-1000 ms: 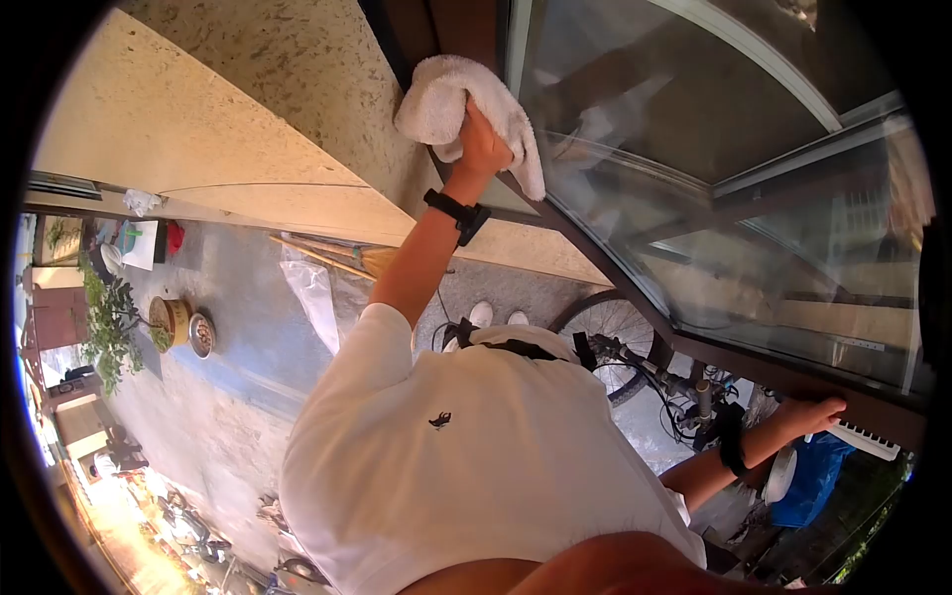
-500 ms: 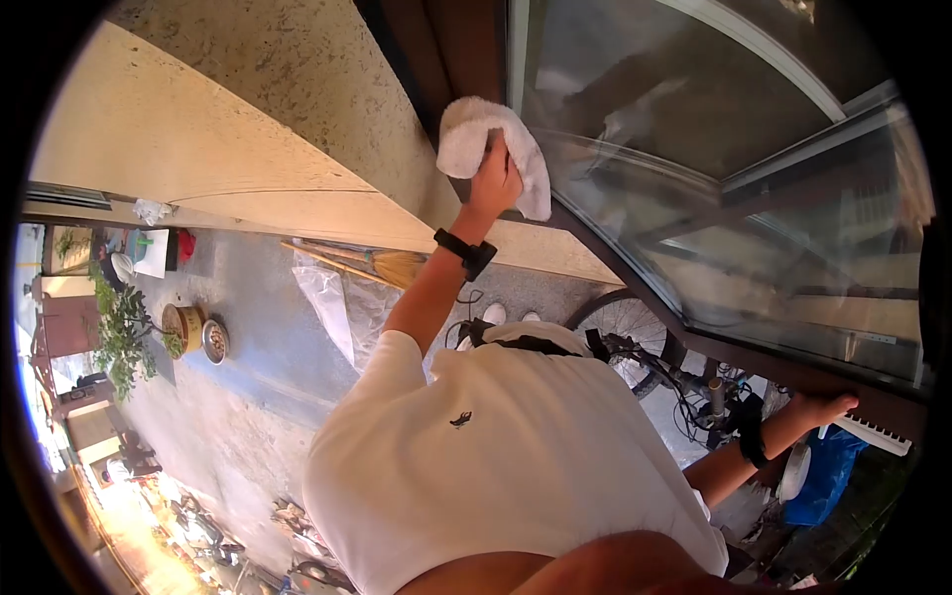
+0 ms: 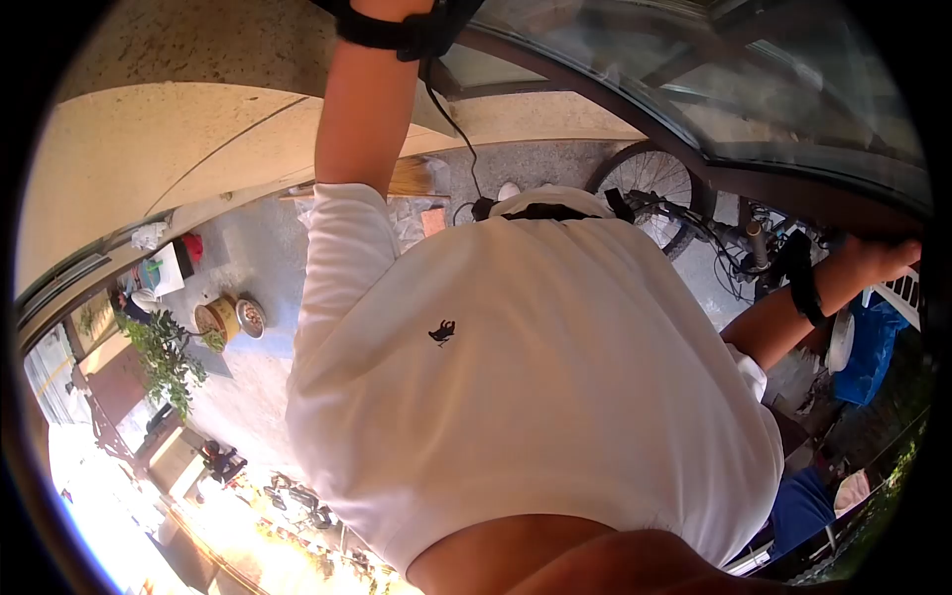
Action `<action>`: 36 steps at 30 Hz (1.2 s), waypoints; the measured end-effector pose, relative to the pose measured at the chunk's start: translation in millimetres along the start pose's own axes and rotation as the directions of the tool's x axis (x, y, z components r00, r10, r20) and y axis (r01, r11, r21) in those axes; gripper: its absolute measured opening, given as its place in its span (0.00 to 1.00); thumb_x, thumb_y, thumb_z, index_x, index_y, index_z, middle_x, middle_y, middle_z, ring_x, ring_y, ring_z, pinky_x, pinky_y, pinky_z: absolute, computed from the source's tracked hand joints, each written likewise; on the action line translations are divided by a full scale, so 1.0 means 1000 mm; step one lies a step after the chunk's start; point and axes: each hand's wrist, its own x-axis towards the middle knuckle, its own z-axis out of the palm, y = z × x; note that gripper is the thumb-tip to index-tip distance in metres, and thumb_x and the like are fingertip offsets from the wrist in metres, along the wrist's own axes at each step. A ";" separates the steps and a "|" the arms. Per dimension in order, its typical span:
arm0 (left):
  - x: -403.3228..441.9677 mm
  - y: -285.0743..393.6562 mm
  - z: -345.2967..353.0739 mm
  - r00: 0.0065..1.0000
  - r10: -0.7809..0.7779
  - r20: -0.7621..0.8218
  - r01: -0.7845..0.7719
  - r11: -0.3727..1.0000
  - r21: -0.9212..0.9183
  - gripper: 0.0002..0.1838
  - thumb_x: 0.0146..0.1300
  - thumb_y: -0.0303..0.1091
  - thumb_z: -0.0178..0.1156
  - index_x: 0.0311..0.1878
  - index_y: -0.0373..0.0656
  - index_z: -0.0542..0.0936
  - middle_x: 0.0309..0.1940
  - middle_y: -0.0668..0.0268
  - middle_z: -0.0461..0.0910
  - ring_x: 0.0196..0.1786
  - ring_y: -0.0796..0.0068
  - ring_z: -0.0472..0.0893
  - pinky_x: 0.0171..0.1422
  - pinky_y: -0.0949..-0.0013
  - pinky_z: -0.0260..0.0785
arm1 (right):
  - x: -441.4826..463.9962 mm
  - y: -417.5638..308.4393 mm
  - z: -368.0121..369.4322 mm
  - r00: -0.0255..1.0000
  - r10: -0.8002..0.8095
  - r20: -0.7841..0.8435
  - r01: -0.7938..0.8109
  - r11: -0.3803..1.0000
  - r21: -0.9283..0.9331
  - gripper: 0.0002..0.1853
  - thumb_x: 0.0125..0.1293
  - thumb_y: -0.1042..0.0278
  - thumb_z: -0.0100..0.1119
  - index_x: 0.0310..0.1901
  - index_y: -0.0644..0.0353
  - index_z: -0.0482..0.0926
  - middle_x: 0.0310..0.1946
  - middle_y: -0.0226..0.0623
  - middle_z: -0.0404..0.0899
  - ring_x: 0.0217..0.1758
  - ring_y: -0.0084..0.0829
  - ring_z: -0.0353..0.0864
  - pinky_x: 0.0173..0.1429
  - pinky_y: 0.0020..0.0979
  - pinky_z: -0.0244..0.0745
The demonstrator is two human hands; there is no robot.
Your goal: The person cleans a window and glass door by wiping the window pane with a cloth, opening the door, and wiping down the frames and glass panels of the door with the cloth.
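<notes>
My left forearm [image 3: 367, 114] reaches straight up to the top edge of the view, with a black band [image 3: 392, 32] at the wrist. The left hand lies beyond that edge, so the white cloth it held earlier cannot be seen. At the far right, my right hand [image 3: 875, 262] is against the lower edge of the dark brown window frame [image 3: 793, 190], gripping it, with some fingers hidden. A black band [image 3: 804, 283] circles this wrist as well. The window glass [image 3: 803, 114] above it carries reflections.
A bicycle wheel [image 3: 650, 183] stands below the window. A blue bag [image 3: 871, 352] hangs at the right, under my right hand. The beige wall ledge [image 3: 139, 149] runs along the upper left. A potted plant [image 3: 164, 357] and a round bowl [image 3: 250, 318] stand on the ground.
My left hand has moved up and out of view with the white cloth. My view has shifted, and the right hand stays at the window frame, now higher in the picture.
</notes>
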 end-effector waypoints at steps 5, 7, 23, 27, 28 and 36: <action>-0.038 0.084 0.035 0.981 0.163 0.102 -0.144 0.974 -0.177 0.24 0.68 0.33 0.54 0.66 0.34 0.68 0.59 0.49 0.73 0.63 0.59 0.71 0.69 0.65 0.63 | -0.004 -0.002 0.001 0.997 0.027 -0.076 -0.032 0.997 -0.071 0.43 0.54 0.31 0.66 0.62 0.59 0.72 0.60 0.40 0.75 0.60 0.43 0.76 0.64 0.48 0.73; -0.051 0.130 0.047 0.960 0.246 0.134 -0.202 0.939 -0.277 0.24 0.69 0.34 0.54 0.66 0.35 0.68 0.60 0.50 0.72 0.63 0.62 0.71 0.69 0.67 0.63 | -0.004 -0.004 0.003 0.997 -0.006 -0.079 -0.002 0.995 -0.102 0.44 0.54 0.31 0.66 0.62 0.60 0.72 0.59 0.41 0.75 0.59 0.42 0.77 0.62 0.47 0.75; -0.177 0.046 0.087 0.959 -0.162 0.231 0.251 0.866 -0.434 0.24 0.63 0.36 0.65 0.58 0.36 0.70 0.53 0.52 0.74 0.56 0.60 0.74 0.61 0.59 0.65 | 0.022 0.034 -0.071 0.996 -0.071 0.048 0.085 0.867 -0.491 0.28 0.63 0.52 0.62 0.58 0.64 0.73 0.51 0.44 0.79 0.49 0.43 0.82 0.51 0.44 0.81; -0.166 -0.022 0.062 0.872 -0.482 -0.088 0.438 0.847 -0.303 0.20 0.65 0.37 0.64 0.50 0.34 0.68 0.45 0.52 0.73 0.49 0.61 0.73 0.58 0.59 0.66 | -0.001 0.003 0.005 0.975 0.049 -0.216 -0.040 0.998 0.048 0.24 0.61 0.58 0.65 0.52 0.68 0.77 0.45 0.46 0.82 0.44 0.42 0.84 0.48 0.42 0.84; -0.176 -0.047 0.069 0.856 -0.509 -0.091 0.444 0.814 -0.375 0.20 0.67 0.38 0.62 0.50 0.34 0.66 0.45 0.54 0.72 0.48 0.62 0.72 0.57 0.61 0.65 | -0.001 0.000 0.008 0.979 0.054 -0.196 -0.042 0.997 0.062 0.25 0.61 0.57 0.65 0.52 0.68 0.76 0.46 0.46 0.81 0.44 0.42 0.84 0.49 0.42 0.83; -0.164 0.030 0.097 0.149 -0.804 0.576 0.569 -0.406 -0.715 0.37 0.74 0.61 0.40 0.77 0.55 0.42 0.75 0.64 0.54 0.73 0.62 0.63 0.77 0.60 0.54 | -0.005 -0.001 0.007 0.963 0.098 -0.250 -0.084 0.994 0.063 0.29 0.59 0.52 0.70 0.53 0.67 0.76 0.47 0.44 0.81 0.45 0.40 0.84 0.50 0.41 0.83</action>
